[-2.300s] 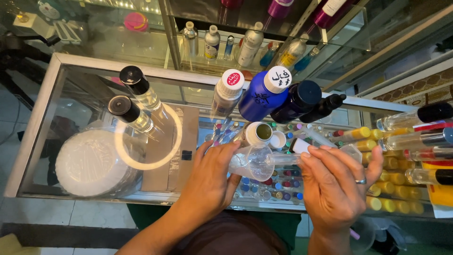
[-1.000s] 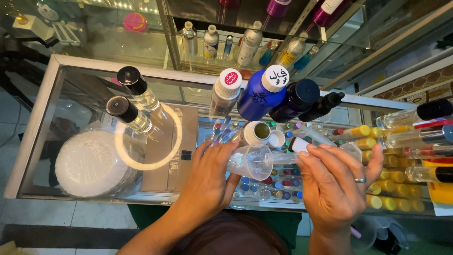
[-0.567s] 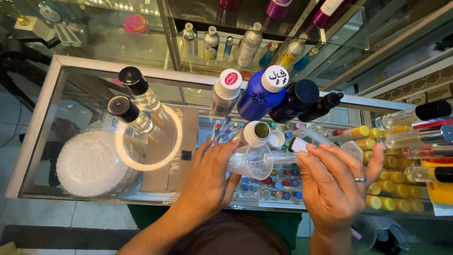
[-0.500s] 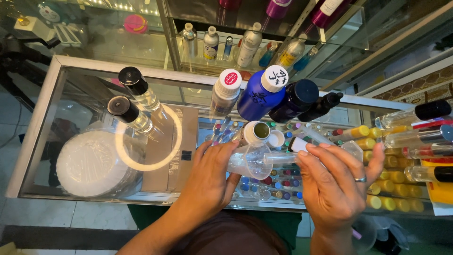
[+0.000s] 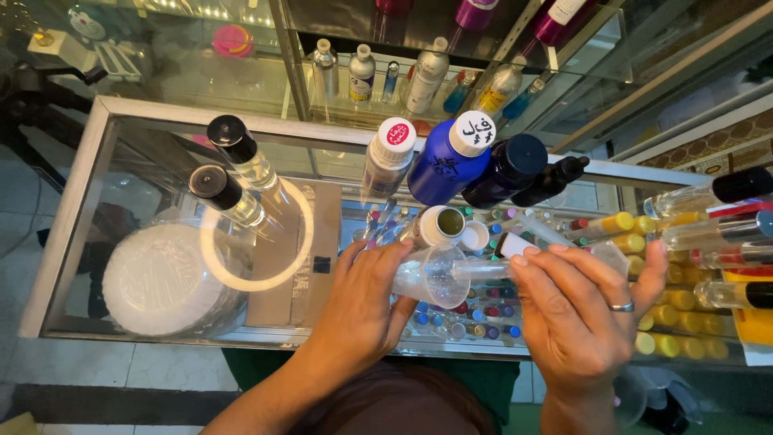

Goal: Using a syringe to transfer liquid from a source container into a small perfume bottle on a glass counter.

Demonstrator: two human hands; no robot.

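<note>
The left hand [image 5: 366, 306] curled its fingers around a small clear plastic cup [image 5: 427, 275], holding it tipped on its side above the glass counter [image 5: 161, 113]. The right hand [image 5: 580, 314] gripped a thin clear vial [image 5: 495, 266] between thumb and fingertips, its end pointing into the cup's mouth; a ring showed on one finger. Just behind the cup stood an open white-necked bottle [image 5: 441, 225], with a blue bottle [image 5: 451, 161] and a dark one [image 5: 507, 169] farther back. A stack of white lids [image 5: 157, 282] lay well to the left, and yellow-capped tubes [image 5: 684, 298] crowded the right side.
</note>
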